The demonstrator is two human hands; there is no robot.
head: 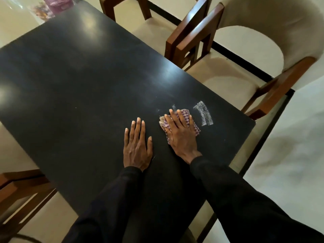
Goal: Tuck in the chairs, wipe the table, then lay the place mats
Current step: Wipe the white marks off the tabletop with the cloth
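A black rectangular table (78,76) fills the view. My right hand (181,135) lies flat with straight fingers on a purple-and-white checked cloth (195,128), pressing it to the tabletop near the right edge. Just right of the cloth is a white chalky smear (204,114). My left hand (136,146) rests flat on the bare tabletop beside the right one, fingers spread. A cream-upholstered wooden chair (259,55) stands along the right side, its seat partly under the table. A second chair (133,13) stands farther back on that side.
Part of another wooden chair (22,192) shows at the lower left, beside the table. A purple object (56,2) with a floral item sits past the table's far left corner. Pale tiled floor (289,155) with a dark border strip lies to the right.
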